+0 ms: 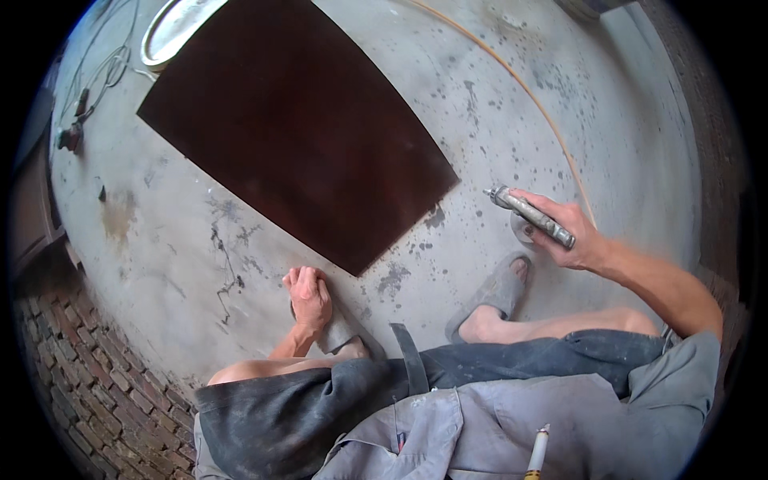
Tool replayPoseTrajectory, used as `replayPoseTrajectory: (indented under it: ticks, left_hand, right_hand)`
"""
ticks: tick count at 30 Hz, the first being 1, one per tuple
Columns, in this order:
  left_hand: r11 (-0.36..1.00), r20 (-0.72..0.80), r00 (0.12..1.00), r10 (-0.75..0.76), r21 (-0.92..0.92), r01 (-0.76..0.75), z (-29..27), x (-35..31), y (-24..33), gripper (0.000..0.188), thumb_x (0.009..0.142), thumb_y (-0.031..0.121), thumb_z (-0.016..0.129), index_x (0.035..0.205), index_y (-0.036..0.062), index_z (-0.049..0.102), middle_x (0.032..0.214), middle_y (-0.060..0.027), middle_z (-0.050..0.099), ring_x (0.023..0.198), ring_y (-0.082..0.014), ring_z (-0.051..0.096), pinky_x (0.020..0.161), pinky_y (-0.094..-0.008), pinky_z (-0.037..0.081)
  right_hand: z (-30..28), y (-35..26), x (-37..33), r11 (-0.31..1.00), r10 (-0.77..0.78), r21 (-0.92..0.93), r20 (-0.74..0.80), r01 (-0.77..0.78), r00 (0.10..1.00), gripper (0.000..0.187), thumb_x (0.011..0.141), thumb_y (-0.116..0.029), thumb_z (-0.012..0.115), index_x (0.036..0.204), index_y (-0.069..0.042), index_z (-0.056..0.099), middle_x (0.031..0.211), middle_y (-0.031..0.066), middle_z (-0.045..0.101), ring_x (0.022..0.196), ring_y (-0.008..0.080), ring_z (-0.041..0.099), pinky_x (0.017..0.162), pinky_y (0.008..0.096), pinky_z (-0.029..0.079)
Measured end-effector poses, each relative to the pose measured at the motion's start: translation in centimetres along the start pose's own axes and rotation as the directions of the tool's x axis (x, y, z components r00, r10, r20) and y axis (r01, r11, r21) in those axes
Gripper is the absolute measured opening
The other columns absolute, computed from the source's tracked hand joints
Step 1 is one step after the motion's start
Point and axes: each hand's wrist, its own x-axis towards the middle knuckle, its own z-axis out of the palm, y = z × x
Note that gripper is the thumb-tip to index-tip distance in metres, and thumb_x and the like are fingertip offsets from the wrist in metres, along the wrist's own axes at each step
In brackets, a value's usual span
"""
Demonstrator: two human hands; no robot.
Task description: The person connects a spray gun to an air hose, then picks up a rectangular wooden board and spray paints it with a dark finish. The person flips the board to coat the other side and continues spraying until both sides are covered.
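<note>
My right hand [565,230] grips a worn metal spray gun [531,214], its nozzle pointing left toward the near right corner of a dark reddish-brown panel [304,128]. Under the gun a round, pale part shows partly behind my fingers. The nozzle and the panel are apart. The panel lies on the grey floor in front of me, glossy and evenly dark. My left hand [308,298] is curled closed beside my left shoe, just left of the panel's nearest corner. Its palm is hidden, so whether anything is in it does not show.
An orange hose [532,94] curves over the stained concrete floor [432,240] to my right. A round white lid or basin [164,36] sits by the panel's far left. Cables and a dark red tool [70,138] lie further left. Brick paving [104,376] borders the lower left.
</note>
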Motion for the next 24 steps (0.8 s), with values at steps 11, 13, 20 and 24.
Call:
replayPoseTrajectory:
  ticks: [11,13,20,24]
  left_hand:
    - [1.000,-0.027,1.000,0.003,0.000,-0.003,0.1,0.0,-0.3,0.011,0.079,-0.002,0.059,0.084,0.0076,0.057,0.085,-0.0088,0.058,0.091,-0.0306,0.054,0.088,-0.0426,0.038]
    - [1.000,-0.024,1.000,0.005,-0.006,-0.005,0.1,0.1,-0.2,0.011,0.079,-0.002,0.059,0.084,0.0075,0.057,0.085,-0.0088,0.058,0.091,-0.0307,0.054,0.088,-0.0426,0.039]
    - [1.000,-0.010,1.000,0.017,-0.018,-0.017,0.3,0.2,-0.5,0.012,0.079,-0.002,0.060,0.085,0.0075,0.057,0.085,-0.0089,0.058,0.091,-0.0307,0.054,0.088,-0.0427,0.038]
    - [1.000,-0.018,1.000,0.003,-0.007,-0.003,0.1,-0.1,-0.2,0.012,0.079,-0.001,0.060,0.085,0.0078,0.057,0.085,-0.0089,0.058,0.091,-0.0309,0.054,0.088,-0.0428,0.038]
  right_hand:
    - [-1.7,-6.2,9.3,0.981,-0.139,0.090,-0.276,0.170,0.951,0.047,0.101,-0.021,0.063,0.141,0.001,0.052,0.095,0.0136,0.072,0.088,0.0168,0.067,0.083,0.0316,0.053]
    - [-2.4,-7.8,9.8,0.976,-0.019,0.206,-0.226,0.067,0.974,0.048,0.103,-0.024,0.062,0.141,0.002,0.052,0.088,0.0083,0.067,0.081,0.0110,0.062,0.078,0.0283,0.052]
    - [-1.3,-5.7,6.9,0.990,-0.071,0.112,-0.167,0.091,0.983,0.048,0.102,-0.022,0.062,0.143,0.001,0.050,0.102,0.0125,0.071,0.091,0.0170,0.065,0.085,0.0314,0.052]
    - [0.1,-4.7,3.7,0.992,-0.072,0.097,-0.071,0.078,0.995,0.048,0.100,-0.014,0.063,0.145,-0.005,0.051,0.105,0.0133,0.072,0.093,0.0161,0.066,0.086,0.0316,0.052]
